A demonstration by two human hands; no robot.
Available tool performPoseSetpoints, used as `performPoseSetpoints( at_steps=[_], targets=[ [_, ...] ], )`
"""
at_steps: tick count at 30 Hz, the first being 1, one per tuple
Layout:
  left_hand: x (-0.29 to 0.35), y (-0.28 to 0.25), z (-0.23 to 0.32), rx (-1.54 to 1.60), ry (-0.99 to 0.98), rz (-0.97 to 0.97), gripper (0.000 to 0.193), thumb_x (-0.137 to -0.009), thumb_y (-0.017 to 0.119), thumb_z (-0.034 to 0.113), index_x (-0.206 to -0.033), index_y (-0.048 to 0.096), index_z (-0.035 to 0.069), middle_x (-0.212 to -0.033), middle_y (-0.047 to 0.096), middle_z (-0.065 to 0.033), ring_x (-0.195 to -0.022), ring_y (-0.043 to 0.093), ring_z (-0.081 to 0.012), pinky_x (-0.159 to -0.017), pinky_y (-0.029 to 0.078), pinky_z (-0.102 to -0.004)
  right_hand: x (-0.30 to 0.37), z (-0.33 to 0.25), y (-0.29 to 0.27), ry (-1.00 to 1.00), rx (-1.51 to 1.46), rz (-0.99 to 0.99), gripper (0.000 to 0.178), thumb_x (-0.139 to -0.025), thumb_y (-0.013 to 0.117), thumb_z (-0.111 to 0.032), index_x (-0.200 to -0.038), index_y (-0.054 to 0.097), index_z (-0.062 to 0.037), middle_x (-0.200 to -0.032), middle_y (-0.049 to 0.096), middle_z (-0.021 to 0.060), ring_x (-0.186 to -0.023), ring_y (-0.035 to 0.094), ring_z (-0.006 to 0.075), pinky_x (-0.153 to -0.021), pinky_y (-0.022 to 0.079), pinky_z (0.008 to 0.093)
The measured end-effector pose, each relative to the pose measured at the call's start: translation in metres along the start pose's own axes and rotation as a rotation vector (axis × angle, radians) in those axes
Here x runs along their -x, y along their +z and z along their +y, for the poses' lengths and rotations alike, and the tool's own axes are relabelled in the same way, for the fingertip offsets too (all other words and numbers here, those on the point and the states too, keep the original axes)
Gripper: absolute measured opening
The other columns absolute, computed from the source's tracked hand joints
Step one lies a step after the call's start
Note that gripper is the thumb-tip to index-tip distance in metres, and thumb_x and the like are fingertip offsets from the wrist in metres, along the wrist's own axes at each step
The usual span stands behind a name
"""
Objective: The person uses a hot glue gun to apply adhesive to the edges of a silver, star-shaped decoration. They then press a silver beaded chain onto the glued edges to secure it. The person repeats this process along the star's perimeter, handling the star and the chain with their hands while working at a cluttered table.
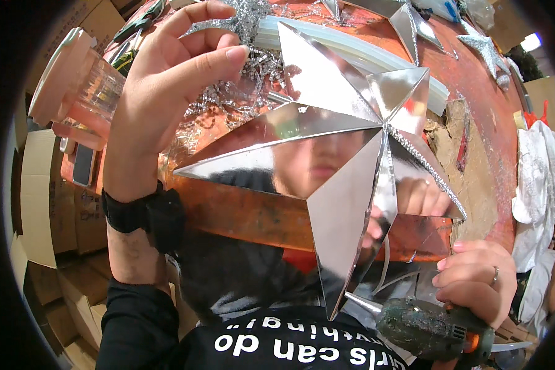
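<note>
A mirror-silver, five-pointed star (345, 166) stands tilted in front of me, with silver bead trim (428, 166) along one ridge. My left hand (185, 68) is raised beyond the star's left point, thumb and forefinger curled close together. Silver tinsel (253, 80) lies right behind those fingertips, and whether a strand is between them is hidden. At the lower right, my right hand (478, 277) is closed on a dark green glue gun (425, 324). The gun's metal nozzle reaches close to the star's lowest tip.
Translucent glue sticks (339, 46) lie behind the star on the red table (475, 80). Other silver stars (410, 28) are at the back. On the left are a lidded cup (83, 86), a phone (85, 165) and cardboard boxes (40, 197). White bags (539, 179) hang at right.
</note>
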State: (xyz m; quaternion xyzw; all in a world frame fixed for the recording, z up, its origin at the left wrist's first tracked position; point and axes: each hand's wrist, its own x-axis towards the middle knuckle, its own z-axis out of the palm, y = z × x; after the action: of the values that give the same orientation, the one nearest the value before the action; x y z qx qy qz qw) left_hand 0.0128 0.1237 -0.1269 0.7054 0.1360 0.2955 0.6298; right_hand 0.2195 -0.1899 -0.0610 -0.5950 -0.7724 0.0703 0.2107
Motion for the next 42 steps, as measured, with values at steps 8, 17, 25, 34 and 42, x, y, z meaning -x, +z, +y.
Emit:
performPoseSetpoints(
  at_steps=[8,17,25,34,42],
  targets=[
    [0.001,0.008,0.009,0.095,-0.071,0.077,0.038,-0.086,0.067,0.005,-0.117,0.046,0.004,-0.087,0.055,-0.0059,-0.077,0.056,-0.0127,-0.071,0.050,-0.0281,0.004,-0.003,0.010,0.027,-0.017,0.040,0.019,-0.051,0.057,-0.025,-0.065,0.062,-0.0120,-0.064,0.061,-0.0020,-0.060,0.060,0.0134,-0.067,0.054,0.0328],
    [0.000,0.006,0.003,0.068,-0.059,0.097,0.032,-0.092,0.058,0.009,-0.121,0.049,0.001,-0.091,0.056,-0.0045,-0.086,0.058,-0.0126,-0.081,0.048,-0.0260,0.017,0.000,0.016,-0.064,-0.167,-0.002,0.020,-0.058,0.062,-0.027,-0.069,0.065,-0.0105,-0.070,0.064,0.0000,-0.064,0.061,0.0137,-0.071,0.055,0.0331],
    [0.027,0.019,0.018,-0.149,-0.024,0.032,0.034,-0.086,0.059,0.013,-0.117,0.055,0.000,-0.099,0.053,-0.0037,-0.093,0.054,-0.0113,-0.085,0.044,-0.0258,0.047,0.003,0.005,0.040,-0.145,0.087,0.042,-0.072,0.070,-0.043,-0.086,0.066,-0.0032,-0.088,0.068,0.0109,-0.077,0.067,0.0256,-0.072,0.054,0.0366],
    [0.090,0.039,0.064,-0.406,0.008,-0.434,0.037,-0.089,0.060,0.019,-0.119,0.062,-0.002,-0.104,0.055,-0.0109,-0.094,0.054,-0.0216,-0.082,0.043,-0.0318,0.118,0.075,0.014,0.918,0.291,0.398,0.038,-0.084,0.067,-0.026,-0.106,0.054,0.0019,-0.094,0.055,0.0086,-0.087,0.052,0.0203,-0.082,0.041,0.0299],
    [0.069,0.022,0.060,-0.128,0.006,0.219,0.018,-0.090,0.050,-0.005,-0.106,0.058,-0.002,-0.081,0.055,-0.0034,-0.072,0.055,-0.0087,-0.064,0.047,-0.0211,0.134,0.113,0.007,0.800,0.131,0.253,0.052,-0.077,0.052,0.003,-0.129,0.050,-0.0024,-0.135,0.048,0.0152,-0.128,0.043,0.0317,-0.109,0.030,0.0372]
  ],
)
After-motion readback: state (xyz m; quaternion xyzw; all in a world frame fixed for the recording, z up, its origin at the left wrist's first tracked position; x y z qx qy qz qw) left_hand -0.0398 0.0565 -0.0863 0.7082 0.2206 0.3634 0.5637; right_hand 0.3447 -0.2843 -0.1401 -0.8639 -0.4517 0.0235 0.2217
